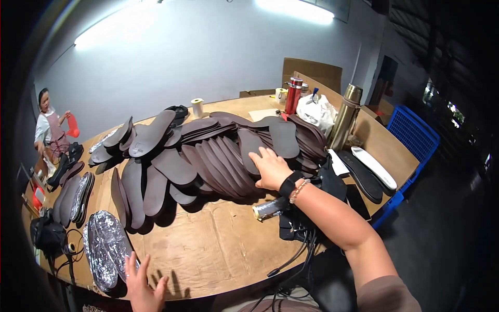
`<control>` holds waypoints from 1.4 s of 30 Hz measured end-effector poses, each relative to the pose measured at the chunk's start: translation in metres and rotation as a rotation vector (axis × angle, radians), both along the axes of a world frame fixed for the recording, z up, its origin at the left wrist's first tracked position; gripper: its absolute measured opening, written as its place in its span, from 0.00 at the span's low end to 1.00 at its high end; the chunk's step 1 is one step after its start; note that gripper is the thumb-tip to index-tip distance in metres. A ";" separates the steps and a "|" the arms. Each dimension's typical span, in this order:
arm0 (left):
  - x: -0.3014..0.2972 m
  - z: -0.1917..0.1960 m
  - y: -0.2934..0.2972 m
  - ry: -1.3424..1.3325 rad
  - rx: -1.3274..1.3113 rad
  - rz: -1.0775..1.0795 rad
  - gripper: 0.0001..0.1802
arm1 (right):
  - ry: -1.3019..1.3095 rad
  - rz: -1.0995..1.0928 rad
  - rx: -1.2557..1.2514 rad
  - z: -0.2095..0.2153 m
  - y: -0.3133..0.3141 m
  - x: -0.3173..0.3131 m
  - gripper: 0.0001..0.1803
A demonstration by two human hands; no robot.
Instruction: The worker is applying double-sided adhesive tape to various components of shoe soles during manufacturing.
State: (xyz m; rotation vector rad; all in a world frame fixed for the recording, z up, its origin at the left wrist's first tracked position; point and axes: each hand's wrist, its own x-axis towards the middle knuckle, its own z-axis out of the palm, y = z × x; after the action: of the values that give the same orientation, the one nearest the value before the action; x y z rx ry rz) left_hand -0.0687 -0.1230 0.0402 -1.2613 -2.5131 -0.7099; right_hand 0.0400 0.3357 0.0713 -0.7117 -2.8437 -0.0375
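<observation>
A long heap of dark brown shoe insoles [208, 156] lies spread across the wooden table [218, 249]. My right hand [270, 169] rests flat on the insoles near the heap's right end, fingers apart, holding nothing; a black band and a bead bracelet sit on its wrist. My left hand [139, 283] is at the table's near edge, fingers spread, touching the right side of a stack of silver foil-faced insoles [104, 247].
A silver cylinder [270, 208] and black cables lie by my right forearm. Flasks, a white bag, and a tape roll stand at the far side. A blue crate [413, 135] is to the right. Another person [49, 127] stands at the far left.
</observation>
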 end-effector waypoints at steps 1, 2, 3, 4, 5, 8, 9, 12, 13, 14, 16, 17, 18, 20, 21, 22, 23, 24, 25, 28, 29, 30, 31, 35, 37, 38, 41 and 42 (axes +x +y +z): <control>0.005 -0.003 -0.001 -0.030 0.016 -0.009 0.29 | -0.071 0.007 -0.037 -0.006 0.000 -0.012 0.55; 0.013 -0.006 -0.001 -0.304 0.071 0.032 0.29 | -0.102 -0.018 -0.192 -0.009 0.004 -0.018 0.58; 0.015 -0.006 0.000 -0.300 0.028 0.031 0.29 | -0.122 0.012 -0.180 -0.011 0.011 -0.017 0.51; 0.018 -0.007 0.001 -0.195 0.025 -0.022 0.29 | 0.000 0.066 -0.151 -0.018 0.024 -0.014 0.40; 0.020 -0.010 0.001 -0.093 0.019 -0.072 0.29 | 0.119 0.123 -0.123 -0.020 0.029 -0.012 0.29; 0.015 -0.022 -0.002 -0.276 -0.167 -0.061 0.49 | 0.242 -0.052 0.008 -0.014 0.033 0.000 0.10; 0.017 -0.025 0.002 -0.278 -0.168 -0.073 0.49 | 0.326 -0.153 0.031 -0.009 0.033 0.011 0.09; 0.029 -0.018 0.018 -0.517 0.072 -0.149 0.34 | 0.681 -0.092 -0.235 0.032 -0.004 0.051 0.09; 0.029 -0.016 0.022 -0.519 0.073 -0.137 0.34 | 0.786 -0.056 -0.512 0.042 -0.024 0.068 0.11; 0.029 -0.013 0.028 -0.483 0.088 -0.172 0.44 | 0.889 0.037 -0.677 0.044 -0.041 0.081 0.12; 0.036 -0.003 0.042 -0.639 0.130 -0.133 0.61 | 0.975 0.163 -0.935 0.047 -0.073 0.110 0.15; 0.037 -0.002 0.047 -0.641 0.126 -0.124 0.61 | 0.958 0.207 -1.036 0.044 -0.083 0.120 0.16; 0.037 -0.005 0.056 -0.600 0.217 -0.136 0.63 | 0.919 0.236 -1.170 0.035 -0.086 0.130 0.16; 0.034 -0.006 0.068 -0.567 0.343 -0.151 0.67 | 0.733 0.269 -1.371 0.026 -0.099 0.137 0.19; 0.035 -0.004 0.075 -0.498 0.401 -0.133 0.71 | 0.604 0.297 -1.439 0.021 -0.105 0.138 0.20; 0.036 0.001 0.080 -0.498 0.434 -0.104 0.70 | 0.567 0.382 -1.342 0.006 -0.106 0.133 0.20; 0.035 0.004 0.081 -0.495 0.470 -0.069 0.69 | 0.526 0.473 -1.243 -0.004 -0.107 0.124 0.21; 0.032 0.001 0.081 -0.490 0.472 -0.066 0.69 | 0.474 0.339 -1.455 -0.003 -0.109 0.122 0.19; 0.027 -0.007 0.077 -0.611 0.539 -0.051 0.68 | 0.472 0.350 -1.457 -0.008 -0.104 0.120 0.19; 0.031 -0.029 0.064 -0.747 0.604 -0.040 0.63 | 0.331 0.308 -1.195 -0.023 -0.088 0.114 0.17; 0.030 -0.031 0.060 -0.804 0.592 -0.055 0.61 | 0.322 0.305 -1.202 -0.021 -0.086 0.112 0.17; 0.030 -0.031 0.056 -0.853 0.636 -0.059 0.54 | 0.126 0.293 -0.999 -0.016 -0.084 0.109 0.18; 0.023 -0.035 0.055 -0.786 0.654 -0.040 0.41 | -0.056 0.280 -0.789 -0.012 -0.084 0.108 0.19; 0.021 -0.044 0.029 -0.901 0.545 0.178 0.25 | 0.378 0.398 -0.450 -0.020 -0.078 0.088 0.13; 0.020 -0.052 0.027 -0.751 0.514 0.161 0.25 | 0.355 0.418 -0.242 -0.038 -0.066 0.079 0.14; 0.020 -0.053 0.029 -0.743 0.529 0.130 0.24 | 0.300 0.380 -0.145 -0.053 -0.059 0.076 0.18; 0.022 -0.051 0.026 -0.749 0.533 0.130 0.23 | 0.137 0.285 -0.083 -0.067 -0.058 0.067 0.28; 0.022 -0.049 0.024 -0.734 0.506 0.112 0.23 | 0.061 0.245 -0.157 -0.064 -0.059 0.064 0.28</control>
State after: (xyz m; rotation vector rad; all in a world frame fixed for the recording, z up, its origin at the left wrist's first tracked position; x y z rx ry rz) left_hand -0.0467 -0.0994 -0.0089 -0.7499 -2.5852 -1.9055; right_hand 0.1040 0.2769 0.0072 -0.3797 -2.8753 0.2437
